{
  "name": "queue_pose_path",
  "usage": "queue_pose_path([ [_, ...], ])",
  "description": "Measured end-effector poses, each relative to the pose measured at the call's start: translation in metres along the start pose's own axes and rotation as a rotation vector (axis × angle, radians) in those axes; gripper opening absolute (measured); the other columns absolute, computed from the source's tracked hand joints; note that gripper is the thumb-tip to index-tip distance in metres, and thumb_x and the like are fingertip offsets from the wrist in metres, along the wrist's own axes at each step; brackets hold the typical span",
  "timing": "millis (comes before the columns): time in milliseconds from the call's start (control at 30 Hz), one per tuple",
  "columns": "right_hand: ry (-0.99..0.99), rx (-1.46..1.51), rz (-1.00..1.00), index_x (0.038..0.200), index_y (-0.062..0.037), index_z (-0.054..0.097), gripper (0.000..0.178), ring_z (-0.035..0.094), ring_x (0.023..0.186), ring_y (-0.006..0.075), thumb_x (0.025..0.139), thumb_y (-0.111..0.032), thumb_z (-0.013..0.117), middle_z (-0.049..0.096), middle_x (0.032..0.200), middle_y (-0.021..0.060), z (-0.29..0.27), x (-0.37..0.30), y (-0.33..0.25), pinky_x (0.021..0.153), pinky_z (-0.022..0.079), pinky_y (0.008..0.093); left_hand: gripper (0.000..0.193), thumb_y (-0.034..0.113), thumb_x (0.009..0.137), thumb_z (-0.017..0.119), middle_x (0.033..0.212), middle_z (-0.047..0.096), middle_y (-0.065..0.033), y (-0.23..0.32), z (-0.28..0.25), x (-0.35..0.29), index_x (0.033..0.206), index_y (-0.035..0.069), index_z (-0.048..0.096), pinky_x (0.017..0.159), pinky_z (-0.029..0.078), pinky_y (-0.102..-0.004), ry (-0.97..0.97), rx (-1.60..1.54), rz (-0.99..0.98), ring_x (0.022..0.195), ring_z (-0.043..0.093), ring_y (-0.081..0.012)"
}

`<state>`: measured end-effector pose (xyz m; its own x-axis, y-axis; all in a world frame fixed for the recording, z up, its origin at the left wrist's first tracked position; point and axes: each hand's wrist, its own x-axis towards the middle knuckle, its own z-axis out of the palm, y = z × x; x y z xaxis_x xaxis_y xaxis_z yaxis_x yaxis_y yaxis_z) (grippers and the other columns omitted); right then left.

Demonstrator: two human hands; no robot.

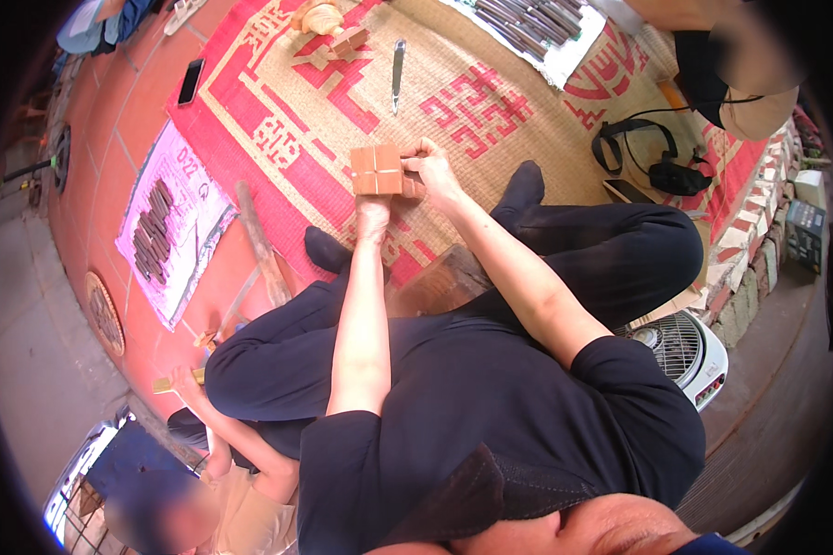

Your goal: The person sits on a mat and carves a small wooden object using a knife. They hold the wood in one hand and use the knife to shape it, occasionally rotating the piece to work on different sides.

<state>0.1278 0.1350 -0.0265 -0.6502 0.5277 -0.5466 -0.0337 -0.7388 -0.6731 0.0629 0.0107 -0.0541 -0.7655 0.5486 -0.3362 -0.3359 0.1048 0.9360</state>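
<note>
A brown square block [377, 170], with thin pale lines crossing on its face, is held up over the woven mat. My left hand [372, 215] holds it from the near side and underneath; its fingers are hidden behind the block. My right hand [432, 174] reaches to the block's right edge, thumb and fingers bent against it. A small brown piece [415, 189] shows just below those fingers; whether it is part of the block I cannot tell. Beyond the block, a slim metallic cutter-like tool [398, 76] lies on the mat.
The red-and-tan mat [342, 129] bears a pale carved object [319, 17] and a strapped black device [680, 176]. Dark sticks lie on a pink sheet [176, 250]. A wooden stick [261, 245], a wood block [444, 282] and a fan [680, 351] are near me. Other people sit lower left and upper right.
</note>
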Motion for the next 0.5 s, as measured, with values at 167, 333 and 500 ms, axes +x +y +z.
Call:
queue_pose_path([
  [167, 0.031, 0.002, 0.003, 0.082, 0.0003, 0.052, 0.014, 0.061, 0.068, 0.0188, 0.076, 0.012, 0.057, 0.058, 0.075, 0.01, 0.003, 0.002, -0.001, 0.056, 0.053, 0.0313, 0.033, 0.019, 0.095, 0.051, 0.112, 0.059, -0.0069, 0.043, -0.029, -0.002, 0.125, 0.005, 0.052, 0.084, 0.047, -0.0277, 0.314, -0.069, -0.185, 0.098, 0.058, -0.0147],
  [333, 0.044, -0.028, 0.077, 0.082, 0.0011, 0.053, 0.013, 0.061, 0.067, 0.0168, 0.075, 0.01, 0.061, 0.06, 0.077, 0.0089, 0.002, 0.0, -0.001, 0.056, 0.051, 0.0297, 0.027, 0.026, 0.09, 0.056, 0.108, 0.059, -0.0079, 0.096, 0.025, 0.014, 0.109, 0.007, 0.06, 0.083, 0.046, -0.0364, 0.232, 0.753, 0.518, 0.097, 0.056, -0.0232],
  [500, 0.079, -0.124, 0.025, 0.083, -0.0008, 0.058, 0.01, 0.061, 0.069, 0.014, 0.076, 0.003, 0.065, 0.063, 0.078, 0.0061, -0.011, 0.011, 0.009, 0.064, 0.051, 0.0274, 0.024, 0.032, 0.084, 0.06, 0.094, 0.059, -0.0099, 0.084, 0.046, 0.017, 0.088, 0.009, 0.065, 0.084, 0.044, -0.0411, 0.159, 1.254, 0.588, 0.094, 0.054, -0.0295],
])
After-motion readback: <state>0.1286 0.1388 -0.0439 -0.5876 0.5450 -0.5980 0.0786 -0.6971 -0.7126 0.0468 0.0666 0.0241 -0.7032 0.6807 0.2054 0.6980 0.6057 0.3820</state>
